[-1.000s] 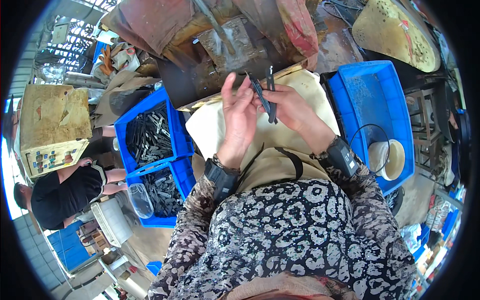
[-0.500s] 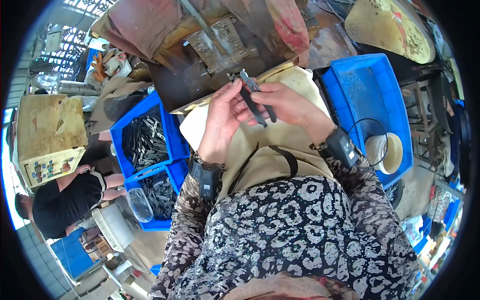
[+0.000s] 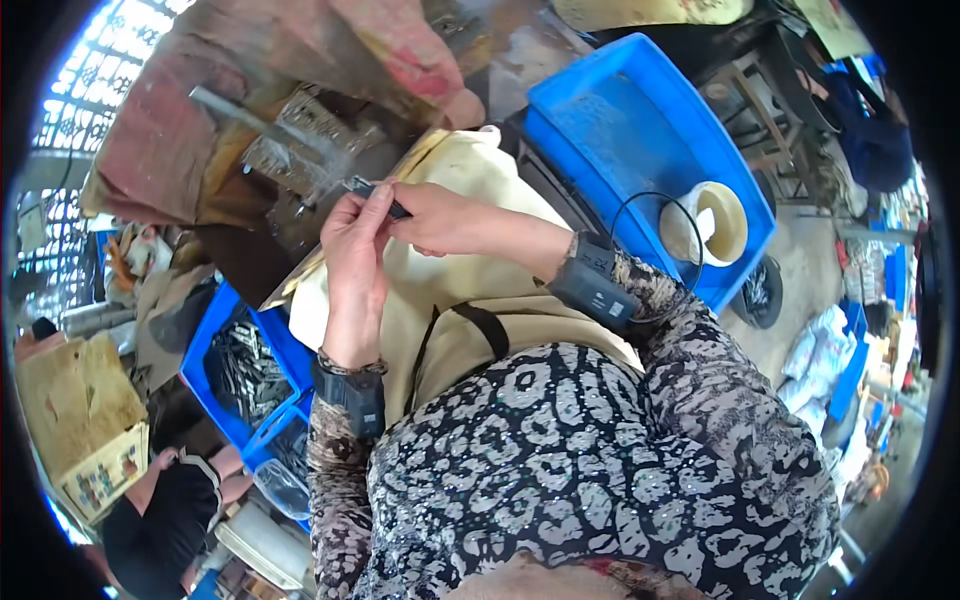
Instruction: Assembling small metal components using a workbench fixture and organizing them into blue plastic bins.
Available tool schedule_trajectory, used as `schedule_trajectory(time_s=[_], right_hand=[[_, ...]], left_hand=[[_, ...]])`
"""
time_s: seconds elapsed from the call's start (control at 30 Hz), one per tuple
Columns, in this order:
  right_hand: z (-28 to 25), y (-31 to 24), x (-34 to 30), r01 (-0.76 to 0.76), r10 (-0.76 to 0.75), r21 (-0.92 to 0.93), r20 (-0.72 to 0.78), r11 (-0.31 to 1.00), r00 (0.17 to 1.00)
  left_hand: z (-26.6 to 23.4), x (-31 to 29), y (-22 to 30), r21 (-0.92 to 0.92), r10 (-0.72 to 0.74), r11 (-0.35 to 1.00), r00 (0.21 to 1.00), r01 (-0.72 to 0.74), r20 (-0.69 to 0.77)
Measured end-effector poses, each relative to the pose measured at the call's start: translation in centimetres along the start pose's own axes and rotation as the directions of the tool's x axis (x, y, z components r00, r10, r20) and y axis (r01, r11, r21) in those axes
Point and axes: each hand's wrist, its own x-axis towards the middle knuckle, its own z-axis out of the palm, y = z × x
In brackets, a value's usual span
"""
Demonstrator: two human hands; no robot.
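My left hand (image 3: 355, 235) and my right hand (image 3: 440, 220) meet over my lap, above a cream cloth (image 3: 465, 180). My left hand is closed, its thumb along a slim dark metal piece (image 3: 400, 212) that sticks out between the hands. A silvery tip (image 3: 357, 185) shows beyond the left fingertips. The right fingers are curled in at the same piece. Most of it is covered by my fingers, so whether one or two pieces are held cannot be made out.
At left, a blue bin (image 3: 205, 345) holds many similar metal pieces, with a second bin below it. To the right a large blue tub (image 3: 650, 110) contains a white bucket (image 3: 735, 225). Ahead is a dirty machine bed with a metal bar (image 3: 250, 120). Another person (image 3: 165, 525) works at lower left.
The view has swung right, so surroundings sit further left. Two dark metal pieces were seen spread between my hands; now the hands are closed tighter together and cover most of them.
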Motion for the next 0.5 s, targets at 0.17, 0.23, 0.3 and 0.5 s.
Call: schedule_trajectory(time_s=[0.17, 0.23, 0.3, 0.5], right_hand=[[-1.5, 1.5, -1.2, 0.124, -0.207, -0.242, -0.353, 0.962, 0.913], [-2.1, 2.7, -1.3, 0.246, -0.617, -0.655, -0.425, 0.714, 0.662], [-2.8, 2.8, -2.1, 0.24, -0.597, -0.633, -0.44, 0.736, 0.671], [-3.0, 3.3, -2.8, 0.244, -0.6, -0.624, -0.457, 0.742, 0.657]], left_hand=[[2.8, 1.7, 0.2, -0.06, -0.075, 0.995, 0.997, 0.074, -0.022], [3.6, 2.1, 0.1, -0.054, -0.07, 0.996, 0.997, 0.069, -0.016], [4.3, 2.3, -0.2, -0.034, -0.057, 0.998, 0.998, 0.056, -0.021], [5.9, 1.6, -0.7, -0.019, -0.058, 0.998, 0.998, 0.058, -0.004]])
